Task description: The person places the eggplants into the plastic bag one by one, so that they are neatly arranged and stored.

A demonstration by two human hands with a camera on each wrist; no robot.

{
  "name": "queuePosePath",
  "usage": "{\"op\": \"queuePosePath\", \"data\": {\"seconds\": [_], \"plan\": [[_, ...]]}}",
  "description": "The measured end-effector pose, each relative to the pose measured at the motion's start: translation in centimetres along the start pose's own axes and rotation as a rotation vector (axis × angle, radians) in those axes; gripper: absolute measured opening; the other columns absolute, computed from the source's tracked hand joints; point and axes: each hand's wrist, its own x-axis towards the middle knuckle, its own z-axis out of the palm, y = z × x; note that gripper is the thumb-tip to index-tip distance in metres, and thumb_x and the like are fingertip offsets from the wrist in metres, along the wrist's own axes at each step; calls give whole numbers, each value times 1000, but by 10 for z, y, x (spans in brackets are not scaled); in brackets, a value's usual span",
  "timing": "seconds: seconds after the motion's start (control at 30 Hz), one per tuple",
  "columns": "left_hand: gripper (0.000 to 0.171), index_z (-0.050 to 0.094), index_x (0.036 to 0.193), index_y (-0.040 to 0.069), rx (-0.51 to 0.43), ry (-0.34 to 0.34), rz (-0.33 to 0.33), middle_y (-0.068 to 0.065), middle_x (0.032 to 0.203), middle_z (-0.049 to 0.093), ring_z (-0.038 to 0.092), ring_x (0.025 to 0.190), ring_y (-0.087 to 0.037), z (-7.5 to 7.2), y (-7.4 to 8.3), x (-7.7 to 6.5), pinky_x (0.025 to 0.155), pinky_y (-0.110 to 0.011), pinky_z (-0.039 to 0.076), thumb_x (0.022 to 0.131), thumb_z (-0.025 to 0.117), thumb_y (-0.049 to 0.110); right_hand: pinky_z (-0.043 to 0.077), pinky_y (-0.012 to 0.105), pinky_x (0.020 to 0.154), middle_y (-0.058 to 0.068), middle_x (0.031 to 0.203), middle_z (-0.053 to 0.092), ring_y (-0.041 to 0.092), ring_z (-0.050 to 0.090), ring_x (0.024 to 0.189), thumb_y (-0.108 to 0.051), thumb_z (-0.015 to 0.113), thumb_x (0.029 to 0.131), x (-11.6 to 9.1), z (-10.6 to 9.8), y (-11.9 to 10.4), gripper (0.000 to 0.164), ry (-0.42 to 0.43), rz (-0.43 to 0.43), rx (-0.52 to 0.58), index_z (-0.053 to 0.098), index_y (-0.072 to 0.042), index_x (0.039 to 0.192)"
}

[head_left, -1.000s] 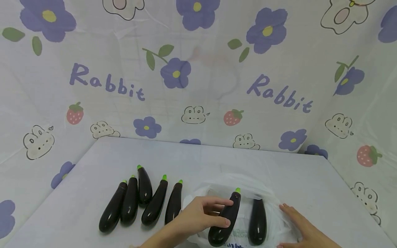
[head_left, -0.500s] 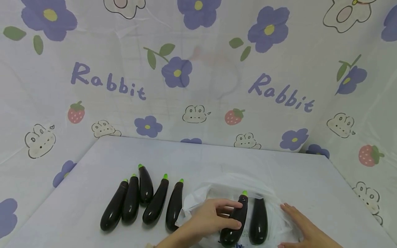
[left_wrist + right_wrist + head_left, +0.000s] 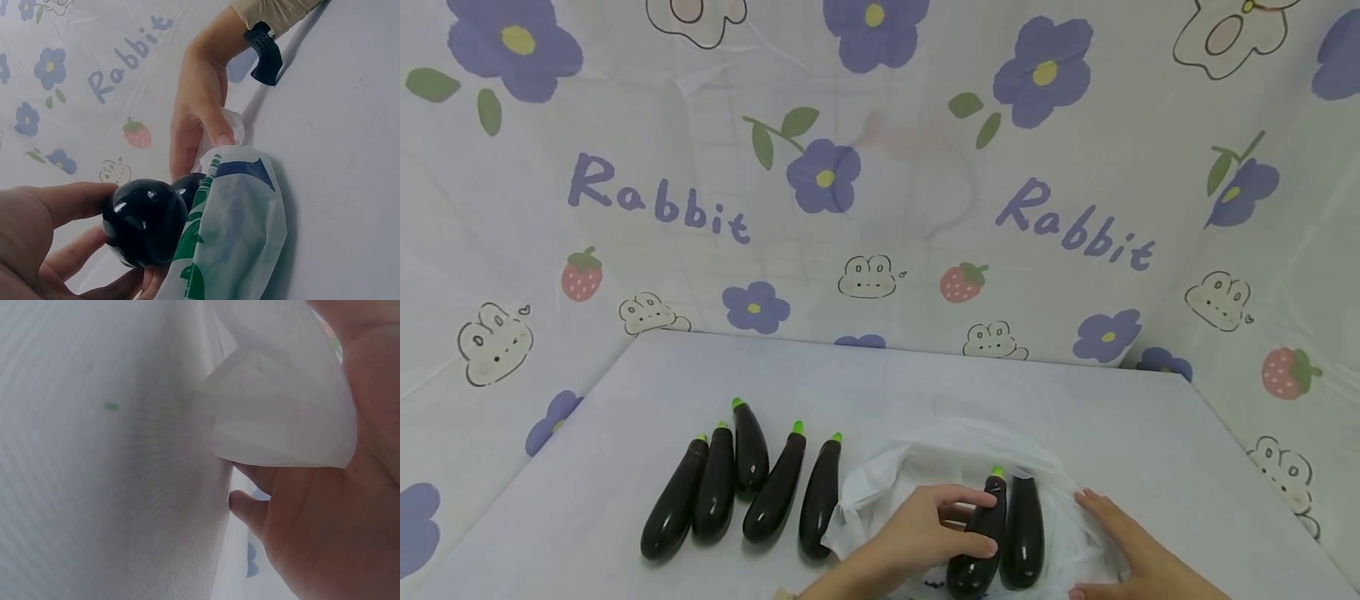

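Note:
My left hand (image 3: pixel 921 533) holds a dark eggplant (image 3: pixel 979 542) with a green stem tip, thumb and fingers on its sides. It lies over the opened white plastic bag (image 3: pixel 868 492), close beside another eggplant (image 3: pixel 1024 533). From the left wrist view, the held eggplant's round end (image 3: pixel 147 222) and the bag's green-printed edge (image 3: pixel 240 219) are near. At the bag's right side rests my right hand (image 3: pixel 1138 546), its fingers extended and thumb apart. The right wrist view has the bag's thin film (image 3: pixel 287 406) against the palm (image 3: pixel 337 531).
Several more eggplants (image 3: pixel 775 492) lie in a loose row left of the bag on the white table (image 3: pixel 587 467). A printed cloth (image 3: pixel 910 167) with flowers and rabbits hangs behind the table and along its sides.
My left hand has moved the eggplant to the right inside the bag, close to the other one there. My right hand stays at the bag's right side.

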Motion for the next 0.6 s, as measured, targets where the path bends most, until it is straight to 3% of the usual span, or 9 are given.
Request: {"op": "queuePosePath", "data": {"seconds": [0.6], "plan": [[40,70,120,12,-15,-14,0,-3,104,68,67,92,-17,5,-7,11,77,-36,55,82,75,0,20,78,94,37,150,22,62,13,133,-33,84,76,3,0,7,99,5,-29,-12,27,0,150]]}}
